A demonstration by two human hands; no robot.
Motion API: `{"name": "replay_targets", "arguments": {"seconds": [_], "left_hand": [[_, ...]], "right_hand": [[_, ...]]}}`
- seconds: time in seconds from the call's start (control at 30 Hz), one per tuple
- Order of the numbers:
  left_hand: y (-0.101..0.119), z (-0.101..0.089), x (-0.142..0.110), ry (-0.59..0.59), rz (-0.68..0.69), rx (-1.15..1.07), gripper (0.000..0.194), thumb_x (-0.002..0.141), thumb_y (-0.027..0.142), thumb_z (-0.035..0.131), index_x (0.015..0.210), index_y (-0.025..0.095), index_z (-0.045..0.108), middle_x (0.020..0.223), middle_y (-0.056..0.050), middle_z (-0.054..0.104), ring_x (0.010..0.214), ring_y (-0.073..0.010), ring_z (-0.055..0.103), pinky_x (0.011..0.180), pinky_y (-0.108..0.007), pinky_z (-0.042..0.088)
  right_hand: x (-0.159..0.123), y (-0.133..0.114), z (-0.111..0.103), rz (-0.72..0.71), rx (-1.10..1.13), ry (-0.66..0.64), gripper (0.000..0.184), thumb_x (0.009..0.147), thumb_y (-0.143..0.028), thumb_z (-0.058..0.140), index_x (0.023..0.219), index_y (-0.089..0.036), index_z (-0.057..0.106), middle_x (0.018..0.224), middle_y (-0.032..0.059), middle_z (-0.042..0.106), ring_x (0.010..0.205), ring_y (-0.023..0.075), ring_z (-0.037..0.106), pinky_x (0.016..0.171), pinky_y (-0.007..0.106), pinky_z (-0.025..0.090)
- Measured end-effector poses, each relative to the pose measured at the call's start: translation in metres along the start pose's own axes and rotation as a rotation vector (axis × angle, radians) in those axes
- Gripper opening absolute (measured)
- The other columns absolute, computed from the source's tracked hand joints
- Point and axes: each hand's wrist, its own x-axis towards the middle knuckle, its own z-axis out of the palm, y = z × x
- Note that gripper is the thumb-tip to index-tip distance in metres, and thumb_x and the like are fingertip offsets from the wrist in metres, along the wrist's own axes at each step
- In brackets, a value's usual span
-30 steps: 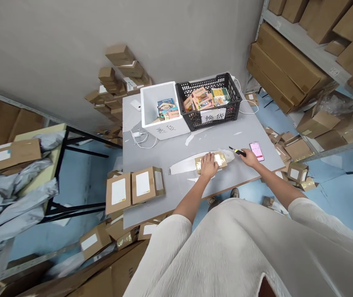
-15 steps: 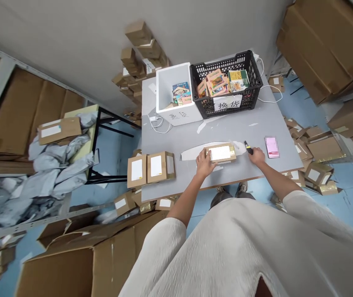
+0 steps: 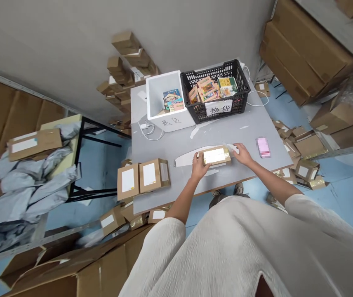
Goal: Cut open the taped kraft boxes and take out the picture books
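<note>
A small cardboard box [image 3: 216,155] with a white label and shiny tape at its right end lies on the grey table [image 3: 151,149]. My left hand [image 3: 198,166] grips its left end, thumb along the near side and fingers behind. My right hand [image 3: 242,154] is beside the right end, thumb and fingers apart; whether it touches the box is hard to tell. A pale scrap of film or paper [image 3: 232,147] shows by those fingertips. Beneath and left of the box stretches a long white worn patch [image 3: 184,159]. The cutter knife is out of sight.
Two labelled cardboard boxes [image 3: 144,177] stand at the table's left edge. Behind are a white foam box [image 3: 172,123] and a black crate [image 3: 243,103], both holding booklets. A phone [image 3: 263,147] lies to the right. A white cable [image 3: 151,134] trails at the left. Boxes crowd the floor.
My left hand has shifted from the box's top to its left end, uncovering the label. The yellow-and-black cutter knife has gone from view, and my right hand has come in to the box.
</note>
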Motion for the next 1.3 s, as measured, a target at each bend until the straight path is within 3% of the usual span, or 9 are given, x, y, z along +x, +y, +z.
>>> {"name": "replay_targets", "arguments": {"seconds": [0.13, 0.27, 0.47, 0.6, 0.7, 0.9, 1.0, 1.17, 1.3], "left_hand": [[0.002, 0.000, 0.004, 0.012, -0.004, -0.026, 0.092, 0.088, 0.048, 0.082, 0.166, 0.021, 0.041, 0.170, -0.021, 0.043, 0.155, -0.0415, 0.045, 0.125, -0.055, 0.044], [0.006, -0.002, 0.004, 0.037, 0.050, -0.073, 0.099, 0.085, 0.043, 0.083, 0.170, 0.025, 0.034, 0.171, -0.018, 0.044, 0.156, -0.0403, 0.045, 0.126, -0.056, 0.043], [0.005, 0.001, 0.000, 0.068, 0.132, -0.156, 0.105, 0.088, 0.043, 0.082, 0.174, 0.027, 0.023, 0.175, -0.017, 0.041, 0.161, -0.0381, 0.040, 0.131, -0.057, 0.036], [0.001, 0.010, -0.001, 0.128, 0.109, -0.232, 0.116, 0.084, 0.041, 0.086, 0.175, 0.023, 0.017, 0.172, -0.021, 0.042, 0.159, -0.0382, 0.042, 0.129, -0.054, 0.040], [-0.001, 0.014, -0.003, 0.159, 0.095, -0.284, 0.114, 0.084, 0.042, 0.085, 0.174, 0.020, 0.018, 0.168, -0.023, 0.042, 0.155, -0.0375, 0.047, 0.125, -0.052, 0.046], [-0.003, 0.012, -0.006, 0.085, 0.096, -0.233, 0.075, 0.088, 0.043, 0.082, 0.154, 0.024, 0.050, 0.154, -0.017, 0.051, 0.146, -0.0362, 0.054, 0.123, -0.053, 0.047], [-0.003, 0.010, -0.005, 0.055, 0.101, -0.166, 0.052, 0.090, 0.042, 0.082, 0.135, 0.025, 0.064, 0.154, -0.015, 0.049, 0.146, -0.0353, 0.054, 0.123, -0.051, 0.047], [0.004, 0.003, -0.006, 0.046, 0.094, -0.093, 0.041, 0.091, 0.038, 0.082, 0.127, 0.024, 0.067, 0.154, -0.016, 0.052, 0.144, -0.0351, 0.056, 0.120, -0.051, 0.047], [0.013, -0.009, -0.017, 0.125, 0.154, -0.029, 0.017, 0.104, 0.036, 0.063, 0.115, 0.025, 0.070, 0.153, -0.013, 0.059, 0.152, -0.0329, 0.049, 0.125, -0.054, 0.038]], "right_hand": [[0.005, -0.024, 0.003, -0.100, -0.034, -0.099, 0.066, 0.097, -0.037, 0.065, 0.160, -0.020, 0.052, 0.159, 0.0170, 0.059, 0.144, 0.0345, 0.055, 0.122, 0.050, 0.046], [0.010, -0.033, 0.001, -0.084, -0.103, -0.162, 0.068, 0.093, -0.029, 0.068, 0.159, -0.019, 0.054, 0.153, 0.0177, 0.062, 0.138, 0.0339, 0.060, 0.118, 0.048, 0.049], [0.016, -0.037, -0.011, -0.071, -0.252, -0.156, 0.056, 0.092, -0.025, 0.071, 0.148, -0.023, 0.064, 0.138, 0.0136, 0.069, 0.121, 0.0306, 0.066, 0.108, 0.043, 0.053], [0.024, -0.044, -0.020, -0.047, -0.235, -0.128, 0.031, 0.103, -0.035, 0.059, 0.128, -0.024, 0.075, 0.126, 0.0110, 0.072, 0.113, 0.0272, 0.068, 0.099, 0.038, 0.054], [0.039, -0.054, -0.020, 0.020, -0.213, -0.074, 0.032, 0.107, -0.040, 0.053, 0.116, -0.023, 0.078, 0.112, 0.0106, 0.073, 0.108, 0.0268, 0.068, 0.095, 0.037, 0.054], [0.066, -0.061, -0.004, 0.165, -0.164, 0.021, 0.040, 0.101, -0.033, 0.055, 0.137, -0.020, 0.065, 0.107, 0.0096, 0.074, 0.099, 0.0282, 0.068, 0.089, 0.038, 0.055], [0.065, -0.055, 0.005, 0.087, -0.127, 0.002, 0.042, 0.097, -0.029, 0.056, 0.138, -0.020, 0.062, 0.115, 0.0113, 0.075, 0.103, 0.0285, 0.068, 0.093, 0.040, 0.055], [0.057, -0.047, 0.011, -0.057, -0.213, -0.161, 0.035, 0.096, -0.032, 0.062, 0.128, -0.019, 0.071, 0.133, 0.0149, 0.073, 0.124, 0.0318, 0.063, 0.109, 0.044, 0.052], [0.057, -0.047, 0.009, -0.057, -0.227, -0.214, 0.039, 0.099, -0.031, 0.061, 0.135, -0.018, 0.071, 0.140, 0.0152, 0.072, 0.129, 0.0307, 0.064, 0.114, 0.043, 0.050]]}}
